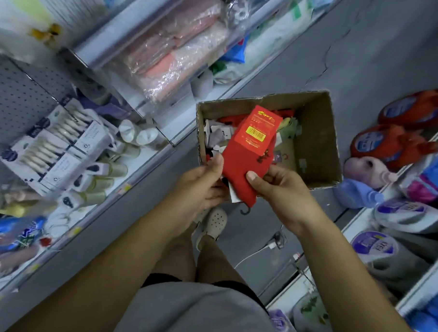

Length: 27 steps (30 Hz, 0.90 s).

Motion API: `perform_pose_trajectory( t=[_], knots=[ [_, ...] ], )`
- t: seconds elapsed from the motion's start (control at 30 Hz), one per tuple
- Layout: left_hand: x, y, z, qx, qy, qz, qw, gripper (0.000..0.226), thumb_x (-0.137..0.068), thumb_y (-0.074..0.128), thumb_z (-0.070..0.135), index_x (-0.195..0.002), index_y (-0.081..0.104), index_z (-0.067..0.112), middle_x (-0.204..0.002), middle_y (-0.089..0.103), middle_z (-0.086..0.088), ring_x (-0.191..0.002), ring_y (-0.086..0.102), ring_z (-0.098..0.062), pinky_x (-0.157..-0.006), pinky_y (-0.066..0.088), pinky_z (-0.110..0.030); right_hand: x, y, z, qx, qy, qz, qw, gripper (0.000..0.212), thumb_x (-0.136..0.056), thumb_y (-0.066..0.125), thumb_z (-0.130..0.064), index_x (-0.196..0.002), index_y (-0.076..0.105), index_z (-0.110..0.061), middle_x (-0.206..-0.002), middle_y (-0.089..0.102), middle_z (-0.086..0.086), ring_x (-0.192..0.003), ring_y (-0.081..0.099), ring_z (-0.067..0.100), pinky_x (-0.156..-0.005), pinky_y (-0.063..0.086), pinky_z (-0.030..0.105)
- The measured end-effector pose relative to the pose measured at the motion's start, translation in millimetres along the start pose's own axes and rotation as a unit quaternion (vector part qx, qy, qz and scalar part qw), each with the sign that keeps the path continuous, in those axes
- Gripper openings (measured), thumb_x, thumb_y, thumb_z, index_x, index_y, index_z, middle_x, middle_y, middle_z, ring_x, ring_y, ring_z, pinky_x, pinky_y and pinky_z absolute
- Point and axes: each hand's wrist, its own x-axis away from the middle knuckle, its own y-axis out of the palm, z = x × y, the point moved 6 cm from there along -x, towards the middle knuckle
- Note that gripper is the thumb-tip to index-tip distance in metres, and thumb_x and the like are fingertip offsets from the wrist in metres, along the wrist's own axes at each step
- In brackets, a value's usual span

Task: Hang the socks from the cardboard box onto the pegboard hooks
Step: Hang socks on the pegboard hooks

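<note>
A pair of red socks (243, 162) with a red paper band and a yellow barcode label is held above the near end of an open cardboard box (319, 135) on the floor. My left hand (199, 187) pinches the socks' left edge, and my right hand (279, 191) grips their right edge with the thumb on top. A dark plastic hook (245, 211) sticks out below the socks. More socks (219, 135), red, green and pale, lie in the box. A grey pegboard (12, 99) stands at the far left with packaged socks (55, 143) hanging on it.
Shelves with plastic-wrapped textiles (172, 56) run along the upper left. Detergent bottles (394, 146) and refill bags (397, 249) line the shelf on the right. My legs and a white clog (214, 224) stand on the grey aisle floor; a white cable (254, 255) lies there.
</note>
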Motion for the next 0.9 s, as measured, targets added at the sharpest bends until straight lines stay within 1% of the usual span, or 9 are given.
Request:
perform_pose_trajectory(
  t=[0.07,0.2,0.33,0.4,0.47,0.63,0.7,0.8,0.9],
  knots=[
    [16,8,6,0.051,0.02,-0.015,0.998,0.059,-0.087,0.06,0.048,-0.132,0.06,0.011,-0.123,0.073,-0.011,-0.113,0.071,-0.029,-0.092,0.059,-0.045,24,15,-7,0.0,-0.025,-0.029,0.999,0.033,-0.09,0.068,-0.013,-0.12,0.067,0.0,-0.116,0.074,0.016,-0.11,0.07,0.03,-0.096,0.058,0.037],
    [45,-2,18,0.044,0.098,0.039,0.993,0.037,-0.094,0.062,0.029,-0.126,0.064,0.009,-0.115,0.076,-0.008,-0.108,0.073,-0.025,-0.083,0.062,-0.037,57,35,-23,0.033,-0.059,-0.039,0.997,0.03,-0.091,0.069,-0.009,-0.12,0.068,-0.003,-0.114,0.075,0.015,-0.108,0.07,0.031,-0.094,0.059,0.039],
    [83,-22,24,0.035,0.15,0.057,0.986,0.044,-0.087,0.067,0.029,-0.127,0.063,0.012,-0.116,0.076,-0.006,-0.105,0.074,-0.022,-0.078,0.062,-0.037,78,46,-36,0.032,-0.065,-0.007,0.997,0.041,-0.089,0.073,-0.034,-0.118,0.063,-0.006,-0.118,0.07,0.019,-0.11,0.069,0.033,-0.092,0.058,0.05],
    [103,-37,27,0.027,0.175,0.072,0.982,0.042,-0.083,0.069,0.031,-0.122,0.066,0.016,-0.113,0.077,-0.004,-0.103,0.074,-0.021,-0.074,0.062,-0.034,83,60,-44,0.001,-0.063,-0.008,0.998,0.049,-0.091,0.067,-0.046,-0.12,0.063,-0.006,-0.123,0.07,0.014,-0.116,0.067,0.029,-0.098,0.056,0.047],
    [126,-54,29,0.02,0.196,0.086,0.977,0.038,-0.081,0.07,0.03,-0.117,0.069,0.017,-0.109,0.078,-0.004,-0.1,0.075,-0.02,-0.077,0.062,-0.033,85,84,-54,-0.034,-0.074,-0.03,0.996,0.053,-0.096,0.061,-0.042,-0.12,0.06,0.005,-0.126,0.069,0.015,-0.118,0.067,0.026,-0.101,0.054,0.038],
    [183,-124,27,0.066,0.225,0.159,0.959,0.038,-0.082,0.072,0.03,-0.115,0.07,0.012,-0.105,0.079,-0.007,-0.094,0.076,-0.023,-0.076,0.063,-0.038,88,163,-74,-0.051,-0.124,-0.074,0.988,0.024,-0.097,0.064,-0.025,-0.086,0.068,-0.005,-0.094,0.073,0.015,-0.088,0.07,0.021,-0.088,0.057,0.037],
    [205,-168,20,0.092,0.229,0.212,0.946,0.027,-0.085,0.071,0.03,-0.108,0.072,0.017,-0.098,0.079,-0.006,-0.088,0.076,-0.025,-0.073,0.062,-0.041,92,199,-79,-0.054,-0.142,-0.095,0.984,0.023,-0.098,0.062,-0.021,-0.079,0.067,-0.009,-0.089,0.073,0.012,-0.086,0.069,0.021,-0.084,0.057,0.036],
    [242,-238,9,0.109,0.242,0.285,0.921,0.018,-0.096,0.066,0.022,-0.113,0.071,0.018,-0.1,0.079,-0.007,-0.087,0.076,-0.029,-0.061,0.061,-0.039,105,254,-83,-0.036,-0.176,-0.102,0.978,0.025,-0.099,0.063,-0.021,-0.076,0.064,-0.01,-0.087,0.07,0.013,-0.083,0.066,0.021,-0.081,0.058,0.036],
    [286,-295,2,0.119,0.26,0.317,0.904,0.019,-0.1,0.062,0.02,-0.117,0.07,0.023,-0.107,0.079,-0.001,-0.096,0.076,-0.023,-0.075,0.062,-0.043,121,308,-80,0.045,-0.235,-0.056,0.969,0.027,-0.096,0.068,-0.023,-0.071,0.062,-0.014,-0.078,0.067,0.011,-0.074,0.062,0.02,-0.071,0.057,0.036]
  ],
)
